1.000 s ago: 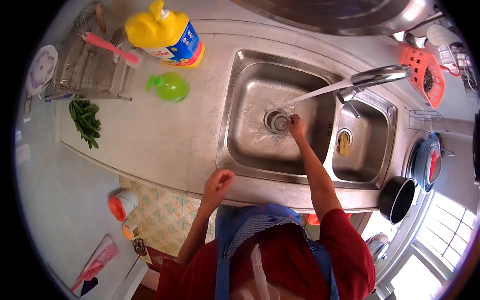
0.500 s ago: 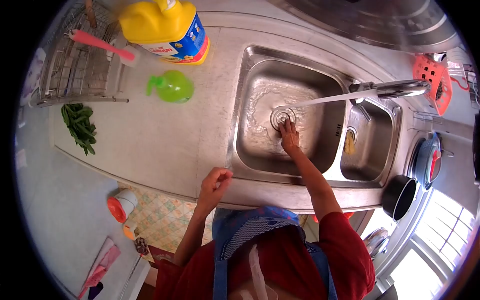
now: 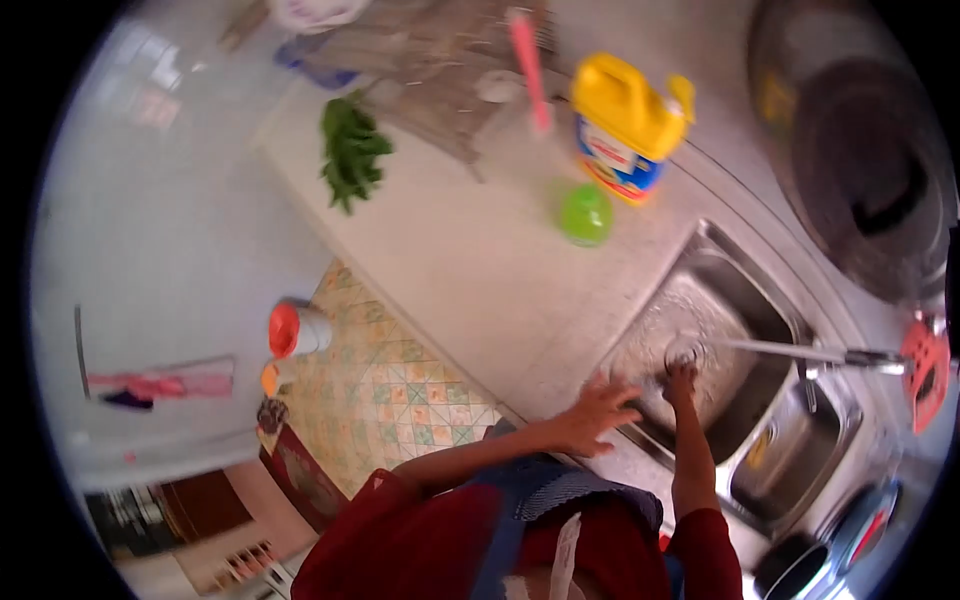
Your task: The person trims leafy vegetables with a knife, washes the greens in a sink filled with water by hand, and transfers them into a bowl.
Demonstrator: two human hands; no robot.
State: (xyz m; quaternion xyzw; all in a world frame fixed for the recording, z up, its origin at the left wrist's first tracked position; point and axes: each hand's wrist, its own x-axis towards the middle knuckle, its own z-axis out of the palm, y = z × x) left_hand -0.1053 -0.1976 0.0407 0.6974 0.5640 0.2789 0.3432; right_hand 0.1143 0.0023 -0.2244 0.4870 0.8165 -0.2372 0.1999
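Note:
A stainless steel sink (image 3: 745, 290) lies at right in the head view, and a stream of water (image 3: 760, 346) falls from the faucet (image 3: 865, 358) near the round drain (image 3: 685, 350). Down in the large basin, my right hand (image 3: 682, 382) reaches to the drain; its fingertips are blurred and partly hidden, so whether they grip anything does not show. My left hand (image 3: 598, 412) is over the sink's near left edge with its fingers spread and nothing held. Shallow water ripples across the basin floor.
Left of the sink stand a green pump bottle (image 3: 587, 215) and a yellow jug (image 3: 625, 115). Leafy greens (image 3: 350, 150) lie at the counter's far left, near a wire rack (image 3: 430, 50). A smaller basin (image 3: 800, 475) holds a yellowish item (image 3: 762, 445). A black pot (image 3: 790, 568) is at lower right.
The view has swung left, showing more floor and counter. My left hand has moved from the counter edge toward the basin, its curled fingers now spread. My right hand stays at the drain.

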